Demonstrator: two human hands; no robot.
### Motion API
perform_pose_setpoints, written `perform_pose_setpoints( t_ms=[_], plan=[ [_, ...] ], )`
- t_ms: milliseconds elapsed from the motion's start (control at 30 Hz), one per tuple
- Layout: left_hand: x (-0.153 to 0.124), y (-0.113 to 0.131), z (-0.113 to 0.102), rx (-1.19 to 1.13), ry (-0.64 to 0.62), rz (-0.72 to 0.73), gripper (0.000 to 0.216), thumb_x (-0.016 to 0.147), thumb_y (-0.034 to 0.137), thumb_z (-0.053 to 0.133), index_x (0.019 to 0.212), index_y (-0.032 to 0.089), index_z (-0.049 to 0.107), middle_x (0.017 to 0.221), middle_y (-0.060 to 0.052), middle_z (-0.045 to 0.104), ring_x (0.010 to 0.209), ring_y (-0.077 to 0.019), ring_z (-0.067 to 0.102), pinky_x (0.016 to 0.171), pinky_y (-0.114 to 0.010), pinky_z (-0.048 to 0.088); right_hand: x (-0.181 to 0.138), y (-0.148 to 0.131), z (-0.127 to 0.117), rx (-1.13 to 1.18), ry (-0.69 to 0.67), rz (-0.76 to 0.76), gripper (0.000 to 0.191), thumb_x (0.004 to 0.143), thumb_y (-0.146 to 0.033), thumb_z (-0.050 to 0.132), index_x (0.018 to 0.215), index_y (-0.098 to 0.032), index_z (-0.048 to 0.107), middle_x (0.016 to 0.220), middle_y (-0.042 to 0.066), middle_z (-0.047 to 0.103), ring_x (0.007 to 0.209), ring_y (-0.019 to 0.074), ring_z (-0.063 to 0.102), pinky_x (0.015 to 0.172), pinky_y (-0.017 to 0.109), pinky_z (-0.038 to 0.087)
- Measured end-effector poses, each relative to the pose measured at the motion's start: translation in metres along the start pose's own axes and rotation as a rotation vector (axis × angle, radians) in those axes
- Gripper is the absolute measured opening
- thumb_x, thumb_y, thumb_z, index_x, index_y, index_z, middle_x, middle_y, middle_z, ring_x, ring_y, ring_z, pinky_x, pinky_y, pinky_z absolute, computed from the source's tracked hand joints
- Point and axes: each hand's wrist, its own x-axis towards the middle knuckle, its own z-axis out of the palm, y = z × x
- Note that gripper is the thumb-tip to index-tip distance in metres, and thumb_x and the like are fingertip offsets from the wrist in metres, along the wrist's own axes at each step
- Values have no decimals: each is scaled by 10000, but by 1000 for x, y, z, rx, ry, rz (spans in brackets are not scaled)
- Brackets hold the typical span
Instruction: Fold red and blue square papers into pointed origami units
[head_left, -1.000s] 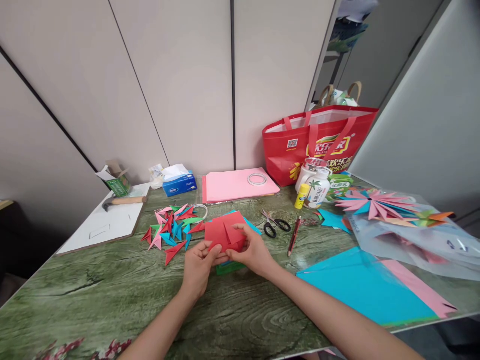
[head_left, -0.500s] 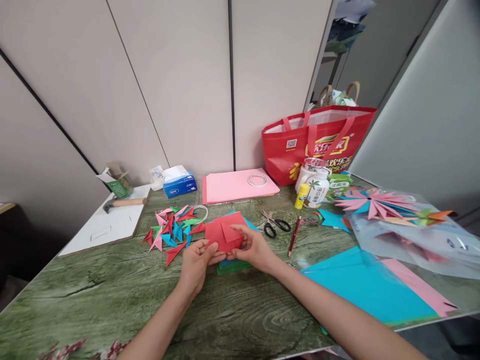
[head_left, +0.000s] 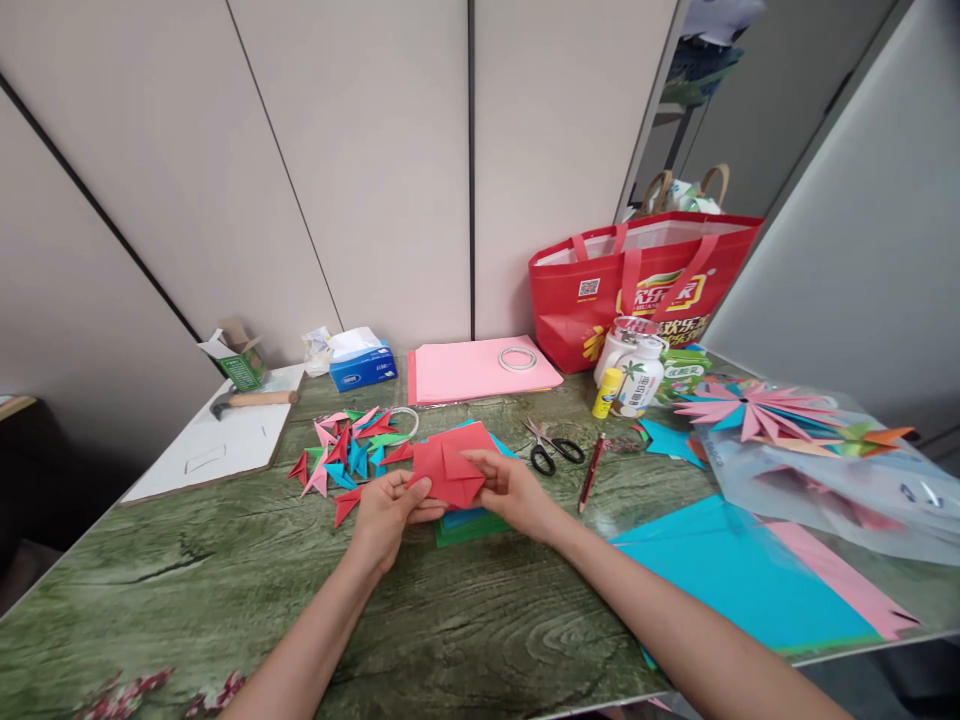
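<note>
Two edges pinched: your left hand [head_left: 390, 513] and right hand [head_left: 517, 497] grip the red paper [head_left: 444, 473], probably so folds don't pop.

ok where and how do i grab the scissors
By the black handle loops, probably with the right hand once it releases the folded red paper, coming from the near side: the scissors lie flat, loops toward you, blades slightly open and pointing away.

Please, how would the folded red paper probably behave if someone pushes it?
The folded red paper would probably be light, because it looks thin. It may be fairly stiff, as it shows little droop between the left hand and the right hand. Its creased flap could perhaps lift when pushed.
</note>
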Motion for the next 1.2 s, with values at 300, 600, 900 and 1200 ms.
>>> perform_pose_setpoints(
  t_ms=[300, 600, 900, 1200],
  plan=[
    [-4, -1, 2, 189, -143, -39, 302, 570, 274, 729, 740, 132, 523, 478, -46, 658, 454, -196, 645, 416, -223, 497, 2, -5, -6, 32, 238, 108, 301, 645, -350, 616, 870, -150, 616, 713, 30, 646, 638, 128, 584, 557, 237, 441],
    [-5, -3, 7, 155, -207, 0, 266, 668, 386, 633, 706, 131, 567, 636, -41, 662, 597, -175, 641, 561, -294, 538, 1, -1, -3, -27, 259, 30, 340, 519, -351, 740, 748, -164, 572, 586, -41, 560, 517, 96, 502, 485, 217, 404],
    [-8, -8, 11, 175, -208, 27, 277, 686, 382, 616, 813, 137, 641, 665, -27, 665, 567, -159, 610, 515, -285, 530, -2, 3, 4, -121, 181, 33, 310, 592, -380, 688, 782, -173, 556, 652, -24, 568, 505, 91, 485, 413, 192, 401],
    [-8, -10, 10, 228, -223, 58, 250, 729, 371, 571, 729, 121, 581, 569, -44, 670, 501, -181, 633, 480, -280, 521, -8, 4, 12, -322, 50, -20, 283, 764, -421, 501, 679, -160, 569, 530, -29, 504, 421, 91, 470, 391, 202, 380]
  ],
)
